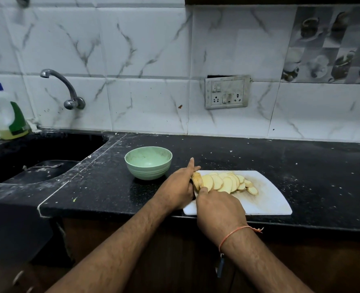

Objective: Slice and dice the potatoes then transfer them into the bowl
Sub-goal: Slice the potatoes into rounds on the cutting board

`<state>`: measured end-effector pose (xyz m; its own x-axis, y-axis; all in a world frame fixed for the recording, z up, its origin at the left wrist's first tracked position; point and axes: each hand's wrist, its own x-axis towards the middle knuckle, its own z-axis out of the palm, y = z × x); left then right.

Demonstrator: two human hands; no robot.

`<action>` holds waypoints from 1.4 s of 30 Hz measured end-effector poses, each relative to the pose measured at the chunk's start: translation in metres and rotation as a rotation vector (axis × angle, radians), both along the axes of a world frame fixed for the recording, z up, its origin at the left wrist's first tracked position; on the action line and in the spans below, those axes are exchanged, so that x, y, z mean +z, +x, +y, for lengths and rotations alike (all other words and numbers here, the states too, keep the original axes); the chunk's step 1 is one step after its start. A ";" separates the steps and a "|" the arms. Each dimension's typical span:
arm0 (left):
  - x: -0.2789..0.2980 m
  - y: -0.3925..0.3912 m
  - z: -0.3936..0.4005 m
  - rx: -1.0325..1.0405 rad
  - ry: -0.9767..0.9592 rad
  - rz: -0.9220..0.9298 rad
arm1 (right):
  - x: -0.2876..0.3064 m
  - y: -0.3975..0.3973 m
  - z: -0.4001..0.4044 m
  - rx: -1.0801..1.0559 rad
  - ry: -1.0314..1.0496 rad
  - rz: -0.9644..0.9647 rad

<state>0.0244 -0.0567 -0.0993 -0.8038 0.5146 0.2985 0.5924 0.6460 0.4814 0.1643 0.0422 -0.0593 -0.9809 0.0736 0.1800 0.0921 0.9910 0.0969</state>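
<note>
My left hand [180,183] grips the last potato end [196,180] on the white cutting board [268,199]. My right hand [218,210] is curled, its hold hidden. The row of potato slices [227,182] runs rightward, leaning right. The green bowl [148,162] stands just left of the board.
</note>
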 end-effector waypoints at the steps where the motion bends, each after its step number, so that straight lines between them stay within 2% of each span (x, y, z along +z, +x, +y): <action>1: 0.000 -0.002 -0.001 0.010 -0.018 0.004 | 0.000 0.001 0.000 0.011 0.003 -0.009; 4: -0.002 -0.007 -0.001 0.023 -0.076 -0.004 | -0.001 0.004 0.003 0.038 -0.016 -0.007; 9: -0.008 -0.009 0.001 -0.058 -0.041 -0.036 | 0.001 0.008 0.004 0.026 -0.011 -0.013; 17: -0.005 0.002 -0.006 -0.043 0.210 -0.002 | 0.002 0.010 0.006 0.013 -0.062 -0.001; 21: -0.008 0.002 -0.006 -0.044 0.198 0.043 | -0.002 0.012 0.009 0.003 -0.099 0.038; 28: -0.013 -0.012 -0.011 -0.014 0.318 -0.018 | 0.004 0.015 0.018 -0.037 -0.134 0.076; 32: -0.016 -0.017 -0.010 0.013 0.324 -0.069 | 0.009 0.020 0.023 -0.036 -0.135 0.053; 36: -0.015 -0.019 -0.010 0.026 0.426 -0.164 | 0.013 0.028 0.020 -0.013 -0.118 0.030; 42: -0.015 -0.018 -0.006 0.058 0.334 -0.153 | 0.013 0.028 0.026 -0.047 -0.084 -0.006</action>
